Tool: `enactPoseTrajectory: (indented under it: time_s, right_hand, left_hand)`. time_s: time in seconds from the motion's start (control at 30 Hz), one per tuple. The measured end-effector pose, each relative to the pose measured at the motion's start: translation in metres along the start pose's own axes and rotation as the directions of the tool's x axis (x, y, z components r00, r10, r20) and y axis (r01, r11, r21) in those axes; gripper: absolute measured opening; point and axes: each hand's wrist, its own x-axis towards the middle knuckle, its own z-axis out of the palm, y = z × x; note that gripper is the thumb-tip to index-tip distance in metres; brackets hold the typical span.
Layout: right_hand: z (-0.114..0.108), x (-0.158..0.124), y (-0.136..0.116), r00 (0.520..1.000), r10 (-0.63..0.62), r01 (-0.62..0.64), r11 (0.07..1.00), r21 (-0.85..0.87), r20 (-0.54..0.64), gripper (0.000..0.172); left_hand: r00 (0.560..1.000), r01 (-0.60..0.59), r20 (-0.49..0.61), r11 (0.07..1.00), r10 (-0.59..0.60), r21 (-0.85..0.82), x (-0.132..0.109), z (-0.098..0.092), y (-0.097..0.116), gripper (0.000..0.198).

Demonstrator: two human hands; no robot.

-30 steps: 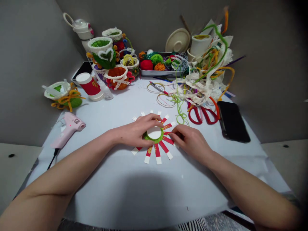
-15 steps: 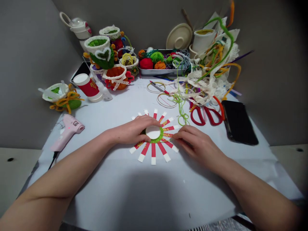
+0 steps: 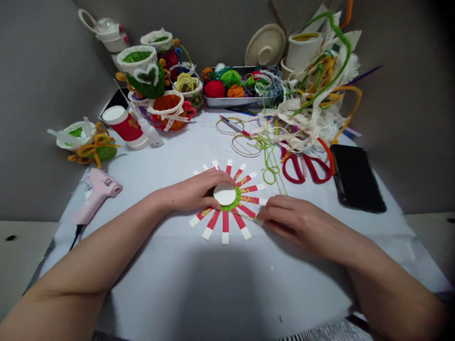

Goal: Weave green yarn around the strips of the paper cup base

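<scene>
A paper cup cut into red and white strips lies flattened like a sunburst on the white table, its round white base ringed with green yarn. My left hand rests on the strips at the left, fingers curved against the base. My right hand lies at the right edge of the strips, fingertips pinched on a thin strand of green yarn that runs back toward the clutter.
Red scissors and a black phone lie at the right. A pink glue gun sits at the left. Decorated cups, a red cup, a metal tray of yarn balls and lace fill the back.
My right hand has slid down and to the right along the strips, drawing the yarn with it. The camera has tilted slightly. My left hand stays on the base.
</scene>
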Motion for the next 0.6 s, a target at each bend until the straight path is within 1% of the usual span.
enactPoseTrajectory:
  time_s: [0.1,0.2,0.4,0.5,0.6]
  right_hand:
    - [-0.001,-0.001,-0.001,1.0,-0.013,0.013,1.0,0.017,0.009,0.025]
    - [-0.001,-0.002,-0.004,0.999,-0.046,0.047,0.999,-0.007,0.017,0.028]
    - [0.003,-0.006,-0.024,0.988,-0.138,0.149,0.969,-0.198,0.067,0.03]
    - [0.008,-0.01,-0.031,0.985,-0.166,0.173,0.944,-0.28,0.05,0.031]
    - [0.013,-0.016,-0.034,0.982,-0.189,0.181,0.928,-0.327,0.008,0.03]
  left_hand:
    - [1.0,-0.008,-0.001,1.0,0.008,0.006,-0.001,0.0,-0.001,0.044]
    - [1.0,-0.024,0.017,1.0,0.024,0.006,-0.002,0.0,-0.002,0.043]
    - [0.998,-0.046,0.047,0.999,0.047,-0.026,-0.002,-0.001,0.0,0.043]
    - [0.998,-0.056,0.041,0.998,0.058,-0.03,-0.002,-0.001,-0.001,0.043]
    - [0.997,-0.055,0.043,0.998,0.056,-0.03,-0.002,0.0,-0.002,0.044]
